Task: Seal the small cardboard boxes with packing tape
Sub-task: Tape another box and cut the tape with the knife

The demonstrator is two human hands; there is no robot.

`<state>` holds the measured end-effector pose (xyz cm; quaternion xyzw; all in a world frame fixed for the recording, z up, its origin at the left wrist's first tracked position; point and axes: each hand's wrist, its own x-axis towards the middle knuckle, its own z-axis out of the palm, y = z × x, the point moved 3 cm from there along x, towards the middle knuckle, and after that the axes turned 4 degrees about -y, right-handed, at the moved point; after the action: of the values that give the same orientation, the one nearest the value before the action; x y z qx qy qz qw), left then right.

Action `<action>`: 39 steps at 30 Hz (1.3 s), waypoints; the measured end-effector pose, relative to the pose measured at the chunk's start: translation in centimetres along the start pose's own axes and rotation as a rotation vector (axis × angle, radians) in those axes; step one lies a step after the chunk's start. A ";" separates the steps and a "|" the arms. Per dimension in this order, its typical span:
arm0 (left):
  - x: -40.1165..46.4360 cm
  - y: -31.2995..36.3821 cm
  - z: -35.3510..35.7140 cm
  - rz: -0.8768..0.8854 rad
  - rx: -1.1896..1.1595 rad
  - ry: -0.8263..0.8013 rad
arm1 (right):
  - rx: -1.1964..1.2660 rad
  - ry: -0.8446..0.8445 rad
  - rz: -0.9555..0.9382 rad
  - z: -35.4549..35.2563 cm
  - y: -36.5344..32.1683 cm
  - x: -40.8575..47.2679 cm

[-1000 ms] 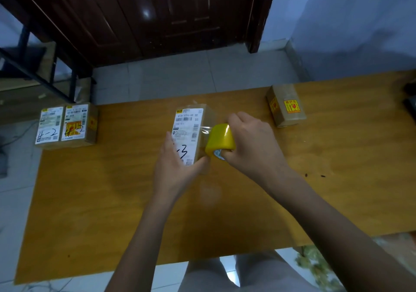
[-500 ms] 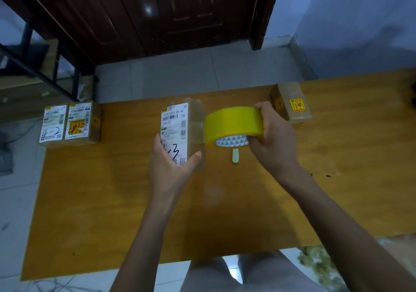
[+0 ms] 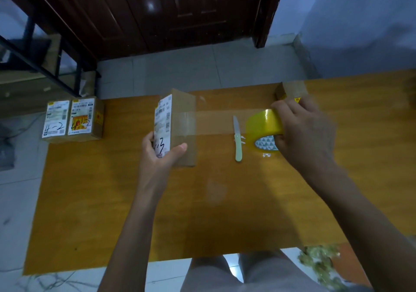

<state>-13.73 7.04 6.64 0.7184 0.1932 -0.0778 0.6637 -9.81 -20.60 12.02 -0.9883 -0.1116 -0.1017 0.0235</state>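
Observation:
My left hand grips a small cardboard box with a white shipping label, holding it on end above the wooden table. A clear strip of tape stretches from the box's brown side rightward to a yellow tape roll. My right hand grips that roll from its right side. A small knife with a pale green handle lies on the table under the strip. Another small box sits behind my right hand, partly hidden.
Two labelled boxes stand side by side at the table's far left corner. Beyond the table are tiled floor, a dark wooden door and a black metal rack. Some greenish clutter lies on the floor at lower right.
My right hand has pulled the yellow roll rightward away from the box, drawing out a long strip of tape. The knife on the table has come into view.

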 end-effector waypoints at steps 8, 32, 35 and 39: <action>-0.6 -0.5 0.1 -0.114 -0.161 -0.104 | -0.042 -0.012 0.003 0.3 -0.4 -0.8; -3.6 2.3 2.9 -0.040 -0.909 -0.565 | 0.052 0.022 0.010 -1.1 -2.9 -1.7; -3.7 2.2 3.2 -0.042 -0.974 -0.612 | 0.046 0.035 0.012 -1.4 -3.2 -1.7; -4.1 2.5 3.9 -0.054 -1.061 -0.721 | 0.045 0.048 0.008 -1.6 -3.7 -1.8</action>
<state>-15.94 2.37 10.02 0.2162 -0.0117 -0.2251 0.9500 -12.63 -17.52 13.27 -0.9852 -0.1093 -0.1229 0.0486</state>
